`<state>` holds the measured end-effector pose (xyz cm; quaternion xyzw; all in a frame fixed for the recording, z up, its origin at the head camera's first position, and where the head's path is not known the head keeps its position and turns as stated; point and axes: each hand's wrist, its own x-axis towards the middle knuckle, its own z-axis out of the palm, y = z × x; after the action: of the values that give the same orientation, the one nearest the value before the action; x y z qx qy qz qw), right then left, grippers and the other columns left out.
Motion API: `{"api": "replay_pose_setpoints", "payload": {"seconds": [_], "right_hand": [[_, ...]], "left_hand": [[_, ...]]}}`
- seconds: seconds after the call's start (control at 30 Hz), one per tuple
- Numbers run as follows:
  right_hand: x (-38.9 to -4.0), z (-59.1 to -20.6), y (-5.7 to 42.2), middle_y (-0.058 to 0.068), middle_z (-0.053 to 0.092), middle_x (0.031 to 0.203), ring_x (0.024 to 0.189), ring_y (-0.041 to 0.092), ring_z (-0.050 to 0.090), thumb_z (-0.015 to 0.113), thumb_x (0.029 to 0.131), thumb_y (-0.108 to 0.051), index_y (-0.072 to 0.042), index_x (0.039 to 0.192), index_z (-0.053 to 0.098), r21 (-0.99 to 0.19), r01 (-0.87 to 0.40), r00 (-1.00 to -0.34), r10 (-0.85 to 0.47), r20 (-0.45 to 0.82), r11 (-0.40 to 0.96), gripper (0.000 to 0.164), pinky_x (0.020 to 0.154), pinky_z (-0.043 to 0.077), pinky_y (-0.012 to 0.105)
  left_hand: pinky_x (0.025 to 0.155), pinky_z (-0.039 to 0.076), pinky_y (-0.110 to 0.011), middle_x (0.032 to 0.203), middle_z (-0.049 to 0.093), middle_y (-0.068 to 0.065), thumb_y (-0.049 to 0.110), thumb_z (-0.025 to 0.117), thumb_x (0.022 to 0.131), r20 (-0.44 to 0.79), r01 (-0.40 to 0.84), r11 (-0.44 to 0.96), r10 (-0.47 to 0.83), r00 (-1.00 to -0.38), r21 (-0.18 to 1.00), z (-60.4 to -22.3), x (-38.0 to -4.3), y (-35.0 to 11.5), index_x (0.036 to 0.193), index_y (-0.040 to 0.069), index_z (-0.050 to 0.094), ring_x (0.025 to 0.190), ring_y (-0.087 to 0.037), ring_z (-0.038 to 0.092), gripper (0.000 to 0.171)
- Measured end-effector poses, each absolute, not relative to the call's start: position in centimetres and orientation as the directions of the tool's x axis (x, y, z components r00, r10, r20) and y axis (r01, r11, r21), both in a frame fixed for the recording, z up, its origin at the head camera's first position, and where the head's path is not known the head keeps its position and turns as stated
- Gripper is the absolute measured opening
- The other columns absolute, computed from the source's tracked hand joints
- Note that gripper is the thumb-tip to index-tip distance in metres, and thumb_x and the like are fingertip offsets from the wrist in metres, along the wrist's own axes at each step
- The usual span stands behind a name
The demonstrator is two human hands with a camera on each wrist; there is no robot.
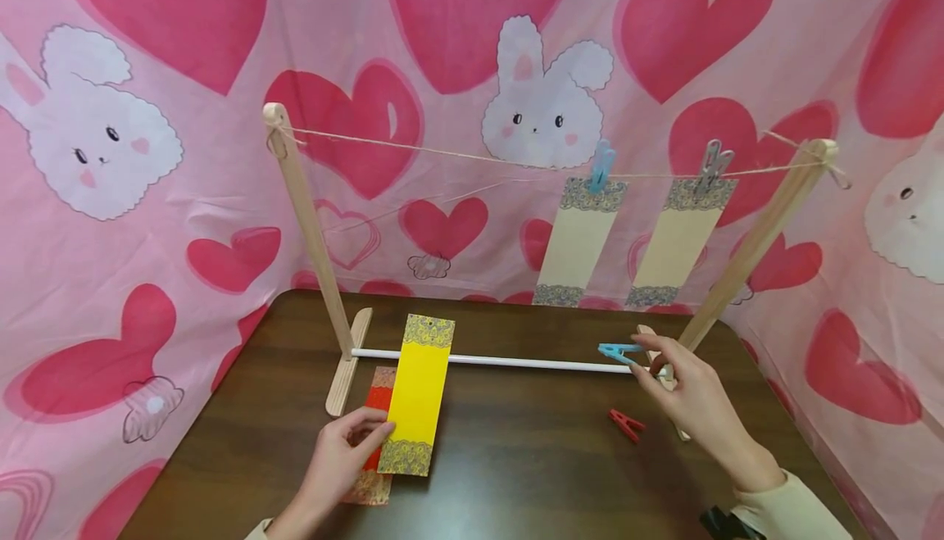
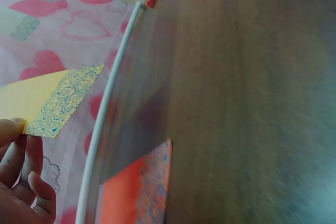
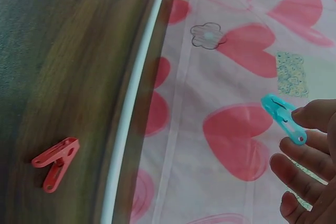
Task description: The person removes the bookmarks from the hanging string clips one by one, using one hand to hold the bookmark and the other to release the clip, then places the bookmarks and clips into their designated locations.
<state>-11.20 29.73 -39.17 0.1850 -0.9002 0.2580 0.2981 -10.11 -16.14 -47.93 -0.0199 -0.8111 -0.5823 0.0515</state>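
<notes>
left fingers pinch a yellow lace-patterned card while right fingers pinch a blue clothespin.

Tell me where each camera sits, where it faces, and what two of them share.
Head: on the head, looking forward and down at the wooden stand; left hand, right hand and sleeves show.
Left wrist: on that wrist, looking across the table toward the stand's right end; left hand with yellow card, bit of right hand.
Right wrist: on that wrist, looking toward the stand's left; only the right hand shows, with a blue clothespin.
Both wrist views share the white rod.
</notes>
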Motion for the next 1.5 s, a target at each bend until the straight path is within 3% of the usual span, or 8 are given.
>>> {"api": "replay_pose_setpoints", "payload": {"seconds": [0.17,0.43,0.73,1.03,1.3,1.5], "right_hand": [[-11.1,-39.8,29.9,-0.007,0.065,0.095,0.074,0.008,0.055,0.084,0.078,0.006,-0.010,0.126,0.072,-0.337,-0.487,-0.755,-0.194,0.626,0.806,0.052,0.055,0.036,0.015],[-11.1,-41.0,30.1,-0.007,0.065,0.082,0.066,0.002,0.046,0.086,0.078,0.002,-0.011,0.120,0.072,-0.330,-0.439,-0.790,-0.184,0.585,0.836,0.047,0.051,0.033,0.022],[-10.7,-42.6,30.1,-0.011,0.068,0.076,0.054,-0.003,0.032,0.085,0.082,-0.002,-0.015,0.119,0.069,-0.358,-0.377,-0.856,-0.175,0.486,0.854,0.042,0.050,0.030,0.022],[-10.5,-44.1,30.1,-0.013,0.067,0.078,0.061,-0.005,0.048,0.086,0.082,-0.005,-0.013,0.118,0.070,-0.363,-0.343,-0.876,-0.156,0.456,0.867,0.040,0.054,0.037,0.026],[-10.4,-44.7,30.1,-0.013,0.065,0.077,0.060,-0.004,0.048,0.087,0.082,-0.007,-0.015,0.117,0.068,-0.380,-0.308,-0.901,-0.139,0.411,0.872,0.040,0.053,0.037,0.026],[-10.4,-45.2,30.0,-0.014,0.064,0.071,0.050,-0.004,0.043,0.084,0.086,-0.008,-0.018,0.117,0.067,-0.421,-0.266,-0.930,-0.116,0.348,0.867,0.036,0.049,0.035,0.025]], "left_hand": [[0.068,0.054,-0.024,0.083,0.076,0.000,0.005,0.079,0.090,0.014,0.003,0.362,-0.027,-1.000,0.932,-48.5,-9.9,-17.0,0.096,0.006,0.078,0.073,-0.008,0.068,0.006],[0.068,0.054,-0.025,0.085,0.077,-0.002,0.012,0.080,0.092,-0.063,-0.058,0.439,-0.002,-0.998,0.896,-49.0,-10.2,-17.8,0.098,0.005,0.078,0.073,-0.011,0.067,0.009],[0.067,0.054,-0.026,0.086,0.078,-0.005,0.016,0.081,0.091,-0.120,-0.089,0.455,0.039,-0.992,0.886,-49.5,-10.1,-18.4,0.101,0.001,0.076,0.073,-0.016,0.066,0.019],[0.064,0.053,-0.025,0.087,0.078,-0.006,0.017,0.081,0.091,-0.131,-0.084,0.468,0.070,-0.989,0.880,-50.1,-10.2,-18.8,0.103,-0.002,0.076,0.071,-0.015,0.065,0.023],[0.046,0.043,-0.025,0.074,0.071,-0.003,0.016,0.080,0.092,-0.167,-0.104,0.476,0.091,-0.982,0.874,-50.2,-10.0,-19.2,0.102,-0.001,0.076,0.058,-0.017,0.057,0.020],[0.047,0.046,-0.026,0.072,0.069,-0.002,0.018,0.081,0.091,-0.196,-0.113,0.512,0.111,-0.974,0.852,-50.2,-10.2,-19.6,0.102,-0.002,0.076,0.054,-0.018,0.054,0.023]]}}
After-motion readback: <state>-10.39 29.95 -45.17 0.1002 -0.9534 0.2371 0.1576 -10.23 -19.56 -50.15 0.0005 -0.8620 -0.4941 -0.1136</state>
